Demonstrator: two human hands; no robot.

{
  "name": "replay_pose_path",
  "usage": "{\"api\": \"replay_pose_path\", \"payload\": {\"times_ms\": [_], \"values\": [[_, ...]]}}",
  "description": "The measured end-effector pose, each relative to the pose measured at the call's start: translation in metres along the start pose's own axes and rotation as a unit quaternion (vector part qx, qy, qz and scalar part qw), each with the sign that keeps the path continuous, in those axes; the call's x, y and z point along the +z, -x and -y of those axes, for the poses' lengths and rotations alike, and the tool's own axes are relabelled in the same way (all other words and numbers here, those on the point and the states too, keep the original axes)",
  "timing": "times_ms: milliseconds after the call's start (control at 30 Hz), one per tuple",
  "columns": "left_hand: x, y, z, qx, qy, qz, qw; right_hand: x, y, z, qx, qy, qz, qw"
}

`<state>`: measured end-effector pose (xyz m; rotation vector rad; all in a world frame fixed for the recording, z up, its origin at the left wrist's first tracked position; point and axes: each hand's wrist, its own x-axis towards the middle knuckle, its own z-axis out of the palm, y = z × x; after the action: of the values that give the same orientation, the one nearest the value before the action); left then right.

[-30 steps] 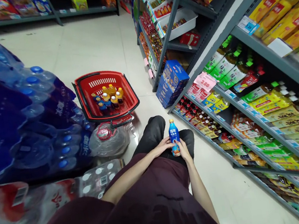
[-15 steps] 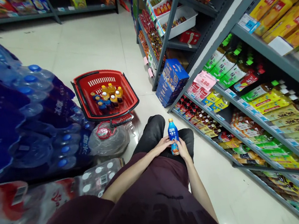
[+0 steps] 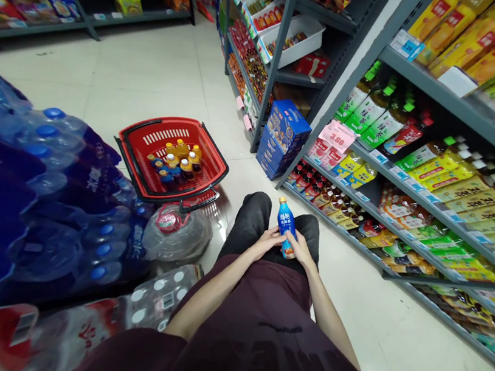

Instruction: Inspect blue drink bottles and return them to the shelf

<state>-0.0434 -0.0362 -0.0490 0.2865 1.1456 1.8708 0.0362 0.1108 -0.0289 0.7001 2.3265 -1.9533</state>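
Note:
A blue drink bottle (image 3: 285, 219) with a gold cap stands upright between my hands, in front of my knees. My left hand (image 3: 270, 242) grips it from the left side, fingers at the label. From the right, my right hand (image 3: 300, 247) is closed around its lower part, with the thumb across the front. Farther forward on the floor sits a red shopping basket (image 3: 209, 175) with black handles. Several small bottles (image 3: 184, 157) with yellow, orange and white caps are grouped inside it.
On the left rise stacked packs of bottled water (image 3: 89, 171), with a large clear jug (image 3: 176, 238) beside the basket. Drink shelves (image 3: 449, 181) run along my right. Blue boxes (image 3: 284, 134) stand on the floor at the shelf's end. Snack shelves (image 3: 136, 17) line the back.
The view has shifted very slightly. Both hands keep their hold on the blue bottle, and nothing else has visibly moved.

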Motion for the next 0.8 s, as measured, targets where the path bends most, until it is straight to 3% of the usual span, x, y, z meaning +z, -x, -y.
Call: {"api": "replay_pose_path", "payload": {"times_ms": [800], "values": [[0.0, -0.002, 0.005, 0.015, 0.002, -0.003, 1.0, -0.004, -0.006, -0.015, -0.023, 0.024, -0.018, 0.999]]}}
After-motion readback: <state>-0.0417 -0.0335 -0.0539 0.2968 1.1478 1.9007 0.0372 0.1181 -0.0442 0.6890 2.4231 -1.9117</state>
